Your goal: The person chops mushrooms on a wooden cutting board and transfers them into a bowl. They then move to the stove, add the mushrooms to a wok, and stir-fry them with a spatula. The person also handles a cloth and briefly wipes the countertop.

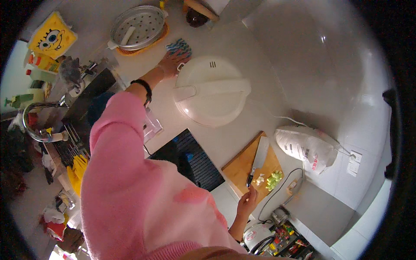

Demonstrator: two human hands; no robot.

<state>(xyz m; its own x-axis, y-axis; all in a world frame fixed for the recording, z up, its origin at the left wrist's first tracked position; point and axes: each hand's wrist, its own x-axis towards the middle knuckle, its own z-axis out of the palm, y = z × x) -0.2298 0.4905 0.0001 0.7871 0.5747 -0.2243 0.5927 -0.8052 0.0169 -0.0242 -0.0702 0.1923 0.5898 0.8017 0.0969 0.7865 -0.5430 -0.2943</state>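
My left hand (172,62), in a pink sleeve with a black wristband, grips a blue-and-white striped cloth (177,45) on the counter. Beside it sits a large white appliance (210,104) with a handled lid. At lower right, my right hand (248,200) hovers at the near edge of a wooden cutting board (236,167), its fingers loosely bent and apart, with nothing visible in them. On the board lie a cleaver (260,154), chopped green pieces (274,180) and small pale pieces (260,179).
A black cooktop (195,156) adjoins the board. A steamer tray (138,24) sits at the back. The sink tap (34,112), yellow gloves (77,171), bottles and a yellow sponge-shaped item (52,34) line the left. A white bag (303,147) and power cords are on the right.
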